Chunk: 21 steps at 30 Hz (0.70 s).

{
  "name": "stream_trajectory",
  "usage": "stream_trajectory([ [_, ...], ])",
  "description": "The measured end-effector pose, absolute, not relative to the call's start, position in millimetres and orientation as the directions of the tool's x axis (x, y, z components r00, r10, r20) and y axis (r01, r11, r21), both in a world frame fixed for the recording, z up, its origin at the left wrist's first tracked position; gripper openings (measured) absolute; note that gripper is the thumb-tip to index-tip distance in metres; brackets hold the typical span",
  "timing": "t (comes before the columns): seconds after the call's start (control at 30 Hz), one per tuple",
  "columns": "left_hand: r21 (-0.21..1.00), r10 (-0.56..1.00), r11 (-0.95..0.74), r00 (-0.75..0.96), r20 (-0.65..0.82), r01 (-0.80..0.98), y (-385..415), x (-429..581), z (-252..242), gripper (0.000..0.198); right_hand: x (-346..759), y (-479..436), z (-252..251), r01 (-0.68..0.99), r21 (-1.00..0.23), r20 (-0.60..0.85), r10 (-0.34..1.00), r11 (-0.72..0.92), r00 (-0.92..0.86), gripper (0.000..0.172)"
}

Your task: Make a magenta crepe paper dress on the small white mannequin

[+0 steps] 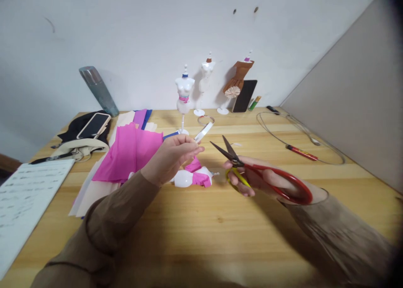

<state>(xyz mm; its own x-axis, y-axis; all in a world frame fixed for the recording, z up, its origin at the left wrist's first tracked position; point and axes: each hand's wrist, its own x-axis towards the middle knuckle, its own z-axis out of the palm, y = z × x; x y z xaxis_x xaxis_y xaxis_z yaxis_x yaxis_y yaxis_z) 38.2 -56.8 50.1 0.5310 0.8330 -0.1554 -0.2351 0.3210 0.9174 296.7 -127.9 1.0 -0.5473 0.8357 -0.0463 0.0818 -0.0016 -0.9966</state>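
Note:
My left hand [171, 157] is closed in a pinch at the middle of the view, around something too small to make out. A white strip [204, 132] shows just beyond its fingertips. My right hand [252, 176] holds scissors [234, 158] with red and yellow handles, blades parted and pointing toward my left hand without touching it. Under and behind my left hand, a white mannequin torso [184, 179] lies on the table [189, 233] with pink cloth [202, 179] around it. A standing white mannequin [184, 88] with a pink band is behind.
Pink fabric [132, 151] lies over other cloth at left, near a phone [93, 125], a bottle [100, 90] and a printed sheet [34, 195]. Two more mannequins [206, 76], a dark tablet [244, 96] and a cable with a red handle [301, 152] are at the back and right.

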Motion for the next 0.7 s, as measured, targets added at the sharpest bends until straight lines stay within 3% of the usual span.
stream_trajectory([
  [0.1, 0.913, 0.828, 0.341, 0.532, -0.178, -0.225, -59.2, 39.5, 52.0, 0.018, 282.0, -128.4, 6.8, -0.112, -0.986, -0.03, 0.793, -0.123, -0.608, 0.054],
  [0.3, 0.917, 0.832, 0.334, 0.525, -0.179, -0.217, -62.0, 39.5, 54.2, 0.015, 272.6, -122.5, 13.6, -0.224, -0.949, -0.034, 0.78, -0.221, -0.624, 0.052],
  [0.7, 0.925, 0.81, 0.326, 0.561, -0.168, -0.194, -59.6, 38.8, 52.9, 0.016, 268.2, -117.7, 16.1, -0.217, -0.955, -0.049, 0.831, -0.201, -0.554, 0.047],
])
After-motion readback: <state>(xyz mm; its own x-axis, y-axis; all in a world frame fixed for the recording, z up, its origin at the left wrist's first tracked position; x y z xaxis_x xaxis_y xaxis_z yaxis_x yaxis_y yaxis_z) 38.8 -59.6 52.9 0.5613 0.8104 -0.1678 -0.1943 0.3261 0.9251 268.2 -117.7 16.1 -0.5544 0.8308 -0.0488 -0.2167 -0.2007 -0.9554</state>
